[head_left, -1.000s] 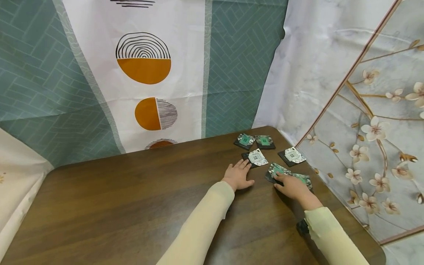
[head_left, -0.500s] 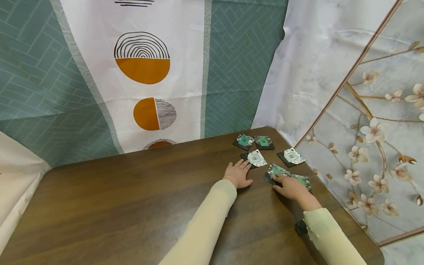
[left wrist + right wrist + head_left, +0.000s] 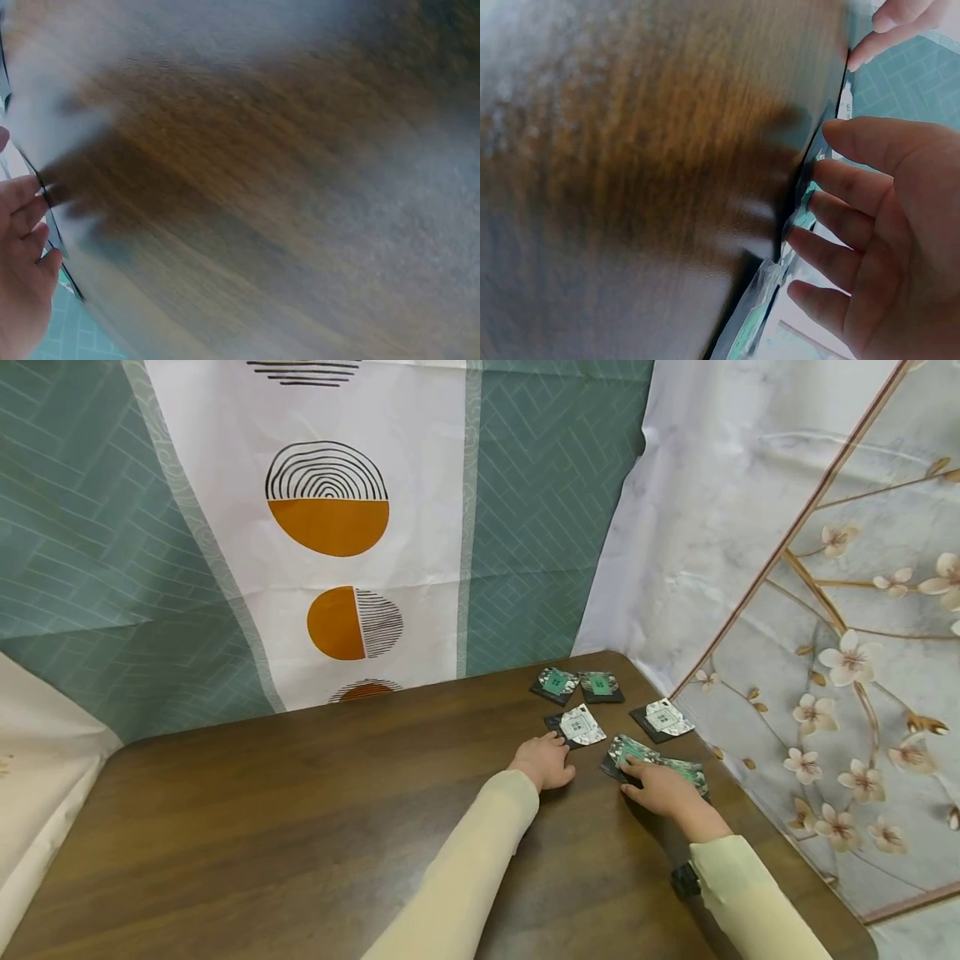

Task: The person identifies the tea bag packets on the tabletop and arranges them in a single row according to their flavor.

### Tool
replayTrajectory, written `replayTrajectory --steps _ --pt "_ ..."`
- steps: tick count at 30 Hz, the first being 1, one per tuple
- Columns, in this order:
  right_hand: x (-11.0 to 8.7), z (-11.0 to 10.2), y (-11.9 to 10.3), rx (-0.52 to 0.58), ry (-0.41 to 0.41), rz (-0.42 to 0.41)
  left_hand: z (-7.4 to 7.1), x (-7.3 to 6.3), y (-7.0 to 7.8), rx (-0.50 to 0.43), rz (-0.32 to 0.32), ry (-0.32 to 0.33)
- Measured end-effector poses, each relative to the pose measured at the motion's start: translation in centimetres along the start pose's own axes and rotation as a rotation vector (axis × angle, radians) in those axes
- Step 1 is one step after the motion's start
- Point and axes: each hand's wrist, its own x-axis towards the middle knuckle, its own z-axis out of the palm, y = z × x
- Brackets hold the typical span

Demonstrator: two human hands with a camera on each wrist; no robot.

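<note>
My left hand (image 3: 543, 762) reaches to the near edge of a flat square packet (image 3: 582, 724) with a white printed label and black border. Its fingertips are bent at that edge. My right hand (image 3: 663, 788) rests with its fingertips on a green-labelled packet (image 3: 630, 748), the thumb near its left side. A second green-labelled packet (image 3: 686, 768) lies beside it, partly behind the hand. In the right wrist view the right hand's fingers (image 3: 840, 214) lie loosely along clear plastic wrapping (image 3: 757, 304). The left wrist view catches the left fingers (image 3: 30, 217) at a packet's edge.
Farther back lie two more green-labelled packets (image 3: 557, 683) (image 3: 602, 686), side by side. Another white-labelled packet (image 3: 666, 718) sits by the right edge of the brown wooden table (image 3: 300, 827). Patterned cloths (image 3: 555, 527) hang behind and to the right.
My left hand's spread fingers have bent and drawn back slightly from the top of the white-labelled packet to its near edge. The right hand has stayed in place.
</note>
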Motion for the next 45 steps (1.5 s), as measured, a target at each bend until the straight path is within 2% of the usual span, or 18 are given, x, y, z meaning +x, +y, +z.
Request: replayTrajectory --steps 5,12,18,28,33,38,45 --pt "-0.2 0.3 0.1 0.018 0.001 0.006 0.1 -0.3 0.2 -0.010 0.003 0.005" --pt "-0.2 0.4 0.2 0.018 0.018 0.000 0.5 -0.8 0.0 0.058 0.070 0.006" --pt "-0.2 0.4 0.0 0.015 0.015 0.008 0.7 -1.9 -0.5 0.106 0.104 0.023" --pt "-0.3 0.6 0.3 0.011 0.039 -0.015 1.2 -3.8 -1.6 0.130 0.173 0.020" --pt "-0.2 0.6 0.1 0.013 0.030 -0.011 1.4 -4.6 -2.2 0.144 0.179 0.006" --pt "-0.1 0.7 0.0 -0.005 0.021 -0.017 1.5 -5.4 -2.9 0.129 0.163 -0.047" --pt "-0.2 0.8 0.1 -0.006 0.013 -0.023 1.9 -6.4 -3.9 0.106 0.173 -0.017"
